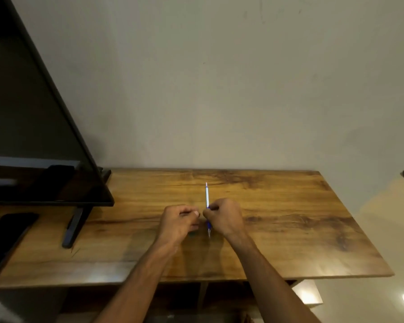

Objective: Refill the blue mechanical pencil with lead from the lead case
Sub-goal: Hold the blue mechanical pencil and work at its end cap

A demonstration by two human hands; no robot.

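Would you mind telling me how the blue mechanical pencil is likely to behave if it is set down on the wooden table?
The blue mechanical pencil looks thin, straight and rigid, so probably light and stiff. Its round, slender barrel seems apt to roll on the smooth wooden table. Its fine tip, below the right hand, is likely fragile.

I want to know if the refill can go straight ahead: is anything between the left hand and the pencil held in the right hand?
Nothing visible stands between them. The right hand grips the blue pencil upright over the table, and the left hand is pinched shut just beside it across a narrow open gap. What it pinches is too small to tell.
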